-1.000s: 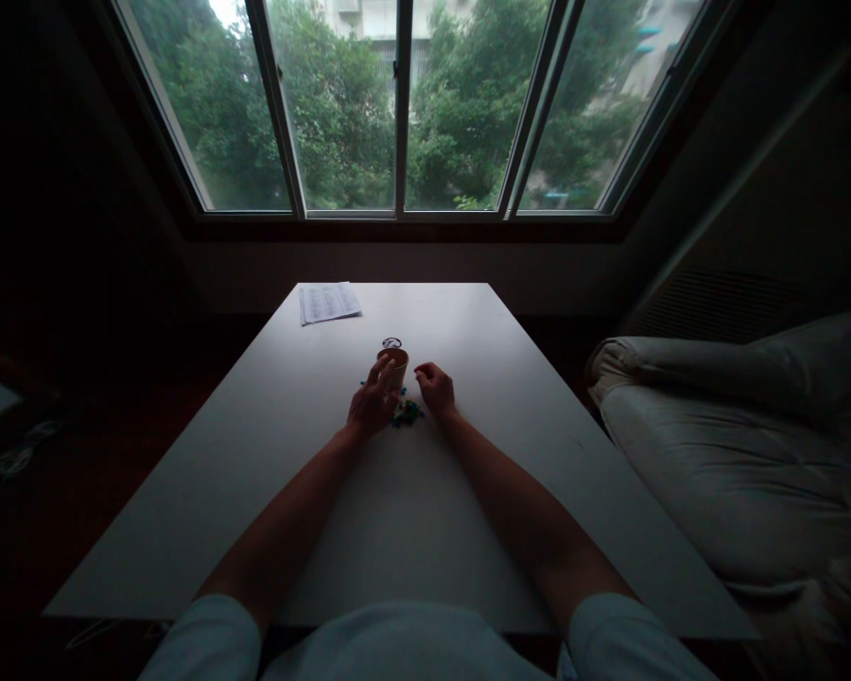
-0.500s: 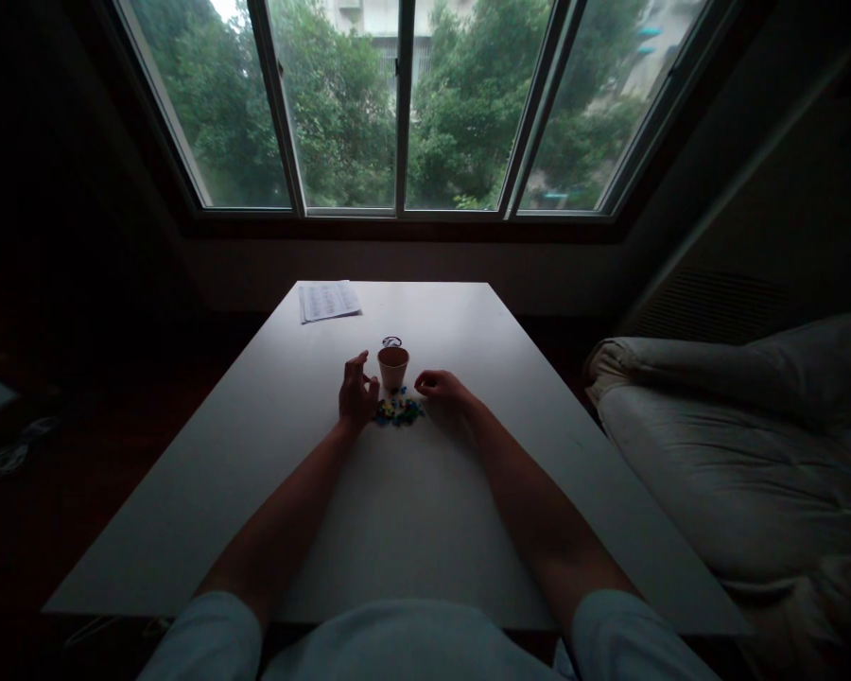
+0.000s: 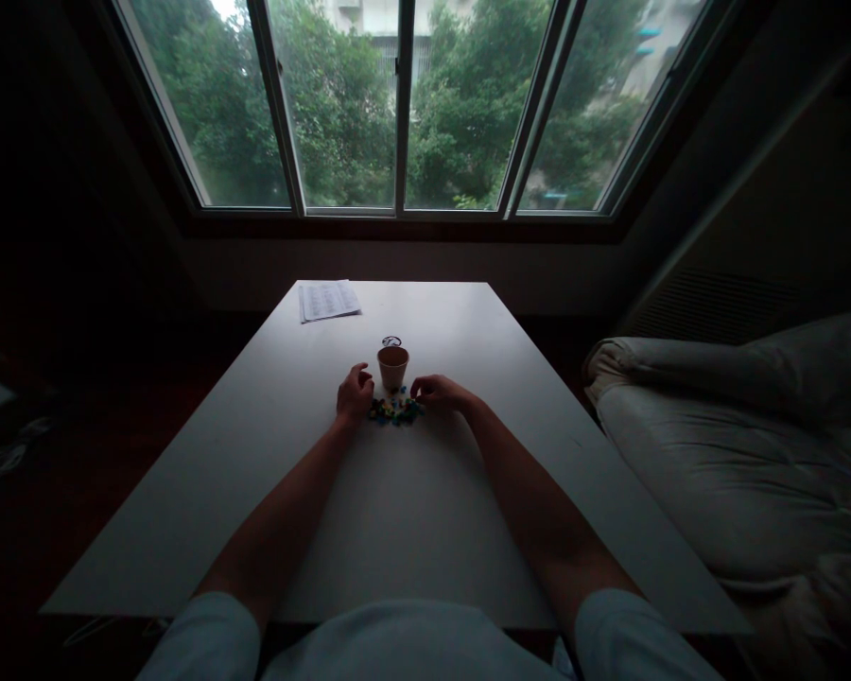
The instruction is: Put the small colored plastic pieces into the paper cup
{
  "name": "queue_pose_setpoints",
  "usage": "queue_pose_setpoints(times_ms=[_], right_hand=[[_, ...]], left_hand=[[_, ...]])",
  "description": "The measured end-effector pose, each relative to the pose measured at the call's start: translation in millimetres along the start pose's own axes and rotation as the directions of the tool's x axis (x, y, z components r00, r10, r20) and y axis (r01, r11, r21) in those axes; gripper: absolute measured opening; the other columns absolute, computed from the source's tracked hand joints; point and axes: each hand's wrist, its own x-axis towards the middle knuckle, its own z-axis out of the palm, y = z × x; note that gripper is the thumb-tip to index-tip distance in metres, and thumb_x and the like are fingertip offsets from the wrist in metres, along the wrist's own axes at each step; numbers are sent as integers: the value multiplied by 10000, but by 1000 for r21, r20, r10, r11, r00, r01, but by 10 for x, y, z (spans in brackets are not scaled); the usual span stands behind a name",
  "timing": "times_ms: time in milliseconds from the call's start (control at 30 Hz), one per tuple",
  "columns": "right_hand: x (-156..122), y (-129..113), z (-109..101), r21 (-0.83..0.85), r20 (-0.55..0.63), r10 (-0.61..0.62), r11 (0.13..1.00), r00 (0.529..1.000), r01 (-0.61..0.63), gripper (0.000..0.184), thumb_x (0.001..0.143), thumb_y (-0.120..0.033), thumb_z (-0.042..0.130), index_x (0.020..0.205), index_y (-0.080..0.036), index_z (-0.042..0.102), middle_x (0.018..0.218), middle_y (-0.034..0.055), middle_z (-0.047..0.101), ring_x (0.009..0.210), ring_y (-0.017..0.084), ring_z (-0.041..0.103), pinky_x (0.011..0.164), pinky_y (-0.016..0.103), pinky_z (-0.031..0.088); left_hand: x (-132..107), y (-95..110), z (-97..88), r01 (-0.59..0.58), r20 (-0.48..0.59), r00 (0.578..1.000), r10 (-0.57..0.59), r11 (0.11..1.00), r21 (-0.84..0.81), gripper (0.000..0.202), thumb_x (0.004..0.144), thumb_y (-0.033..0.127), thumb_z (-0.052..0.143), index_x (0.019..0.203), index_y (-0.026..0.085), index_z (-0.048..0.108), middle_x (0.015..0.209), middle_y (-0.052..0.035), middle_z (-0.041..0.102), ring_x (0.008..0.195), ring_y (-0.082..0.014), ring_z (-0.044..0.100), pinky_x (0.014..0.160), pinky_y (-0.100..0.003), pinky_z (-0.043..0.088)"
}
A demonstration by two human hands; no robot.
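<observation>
A paper cup [image 3: 393, 370] stands upright on the white table, its mouth facing up. Just in front of it lies a loose pile of small coloured pieces [image 3: 395, 410], mostly blue, green and yellow, too small to name. My left hand [image 3: 356, 392] rests at the pile's left edge, fingers curled in and thumb close to them. From the right, my right hand [image 3: 436, 392] reaches the pile with thumb and fingers bent down in a pinch. Whatever either hand grips is too small to make out. Neither hand touches the cup.
Behind the cup is a small dark ring-shaped item [image 3: 391, 341]. Printed sheets of paper [image 3: 330, 301] lie at the far left corner of the table [image 3: 397, 530]. A padded, cloth-covered seat [image 3: 723, 454] stands along the right side. Windows [image 3: 397, 113] are beyond the table.
My left hand has lowered and its fingers have drawn in beside the pile. My right hand has shifted slightly left onto the pieces. The cup has stayed put.
</observation>
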Motion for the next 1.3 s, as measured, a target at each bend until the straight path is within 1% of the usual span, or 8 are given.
queue_pose_setpoints(times_ms=[133, 300, 533, 700, 900, 1133, 1200, 1300], right_hand=[[14, 15, -8, 25, 54, 15, 1000, 998, -17, 242, 705, -226, 662, 932, -209, 742, 615, -56, 550, 546, 93, 467, 542, 203, 328], [13, 23, -47, -59, 82, 45, 997, 996, -40, 256, 748, -249, 650, 986, -183, 719, 665, -44, 556, 586, 92, 477, 570, 198, 334], [3, 47, -72, -140, -39, 10, 990, 999, -15, 198, 796, -275, 610, 921, -168, 720, 698, -12, 587, 628, 105, 498, 598, 208, 348], [-30, 36, -123, -97, -31, 38, 994, 999, -41, 220, 799, -274, 599, 948, -166, 720, 737, 4, 636, 647, 110, 524, 614, 214, 368], [-41, 37, -139, -102, 20, 47, 994, 999, -45, 236, 778, -282, 643, 970, -174, 727, 768, 8, 651, 654, 110, 537, 614, 209, 377], [-23, 30, -102, -169, -1, 34, 985, 999, -34, 200, 769, -236, 639, 933, -179, 739, 764, 6, 652, 661, 115, 548, 603, 201, 373], [-13, 35, -85, -186, -16, 19, 982, 1000, -22, 192, 763, -208, 633, 920, -181, 741, 766, 6, 661, 662, 115, 555, 614, 201, 383], [6, 67, -53, -206, -59, -3, 979, 998, -9, 193, 760, -165, 617, 906, -187, 742, 784, 7, 676, 681, 118, 574, 636, 202, 399]], left_hand=[[28, 7, 82, 154, 36, 988, -149, 962, -227, 369, 823, 251, 548, 1184, 196, 596, 1006, -66, 730, 868, -166, 678, 749, -287, 521], [65, 16, 132, 305, 112, 950, -290, 801, -515, 399, 776, 233, 547, 1165, 147, 578, 954, -86, 720, 815, -154, 672, 732, -280, 527], [53, 71, 105, 350, 157, 934, -321, 739, -575, 365, 755, 230, 593, 1112, 156, 591, 920, -75, 705, 794, -149, 663, 735, -284, 524], [21, 166, 113, 484, 273, 861, -429, 525, -700, 329, 765, 206, 542, 1086, 135, 557, 834, -71, 683, 727, -150, 661, 745, -324, 545], [-20, 245, 126, 453, 250, 880, -404, 551, -701, 348, 721, 202, 593, 1064, 146, 564, 824, -56, 667, 714, -143, 645, 739, -316, 538], [-29, 240, 85, 398, 245, 908, -341, 510, -763, 341, 782, 333, 558, 1069, 150, 578, 825, -53, 643, 727, -150, 641, 744, -332, 541], [-32, 232, 86, 376, 235, 920, -313, 543, -750, 339, 793, 363, 556, 1056, 151, 591, 837, -58, 645, 737, -150, 639, 745, -330, 539], [-38, 214, 101, 339, 207, 939, -274, 651, -679, 328, 802, 389, 550, 1019, 151, 614, 831, -60, 652, 717, -147, 628, 711, -314, 527]])
